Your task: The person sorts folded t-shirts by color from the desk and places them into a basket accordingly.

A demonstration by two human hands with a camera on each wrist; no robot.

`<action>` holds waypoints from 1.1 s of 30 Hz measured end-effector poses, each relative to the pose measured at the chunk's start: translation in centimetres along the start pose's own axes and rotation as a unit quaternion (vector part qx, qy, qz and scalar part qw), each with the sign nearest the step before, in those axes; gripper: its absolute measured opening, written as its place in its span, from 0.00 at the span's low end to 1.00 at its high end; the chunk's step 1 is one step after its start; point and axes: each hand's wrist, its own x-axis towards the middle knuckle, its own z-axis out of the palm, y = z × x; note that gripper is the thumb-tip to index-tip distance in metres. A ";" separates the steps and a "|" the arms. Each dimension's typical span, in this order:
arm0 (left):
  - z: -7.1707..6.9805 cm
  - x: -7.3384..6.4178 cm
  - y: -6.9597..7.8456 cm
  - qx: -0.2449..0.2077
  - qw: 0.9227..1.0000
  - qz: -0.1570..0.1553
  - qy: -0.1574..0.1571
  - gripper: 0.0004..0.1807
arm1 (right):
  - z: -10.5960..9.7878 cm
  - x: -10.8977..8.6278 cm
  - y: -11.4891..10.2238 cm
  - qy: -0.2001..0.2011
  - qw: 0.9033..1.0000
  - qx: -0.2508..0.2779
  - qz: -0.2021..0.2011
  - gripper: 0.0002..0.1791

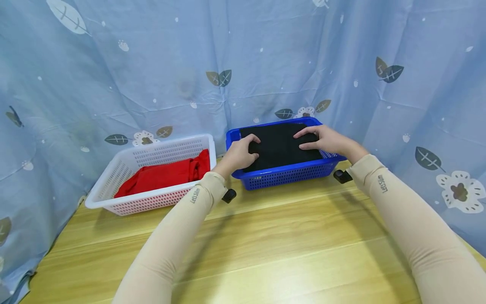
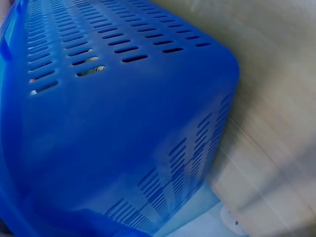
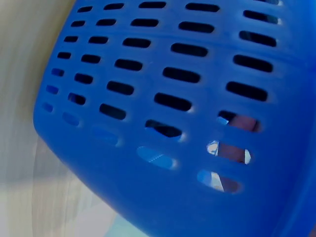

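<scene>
A folded black cloth point(image 1: 277, 145) lies flat in the blue plastic basket point(image 1: 288, 173) at the back of the table. My left hand point(image 1: 240, 154) is at the cloth's left end, thumb and forefinger apart and lightly bent over it. Over the right end is my right hand point(image 1: 324, 140), its fingers spread and reaching across the cloth. In the left wrist view, the slotted blue basket wall point(image 2: 113, 113) hides the left hand. Through slots in the basket wall point(image 3: 148, 89) in the right wrist view, small skin-toned patches show; the rest of that hand is hidden.
Left of the blue basket stands a white plastic basket point(image 1: 152, 196) with a folded red cloth point(image 1: 163, 175) inside. Both baskets are on a wooden table point(image 1: 288, 240), close to a blue patterned curtain point(image 1: 182, 84) behind. My left forearm passes in front of the white basket's right end.
</scene>
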 end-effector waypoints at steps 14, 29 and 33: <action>0.8 0.3 0.4 0.130 0.991 -0.008 -0.014 0.25 | 0.4 0.4 -0.1 -0.026 0.998 -0.064 0.004 0.23; 0.4 -0.9 0.5 0.204 0.979 0.025 -0.006 0.24 | 1.0 0.5 -1.9 0.014 0.976 -0.215 0.006 0.18; 0.3 -0.9 0.3 0.196 0.980 0.032 -0.011 0.23 | 1.4 0.6 -2.2 0.019 0.969 -0.246 0.011 0.17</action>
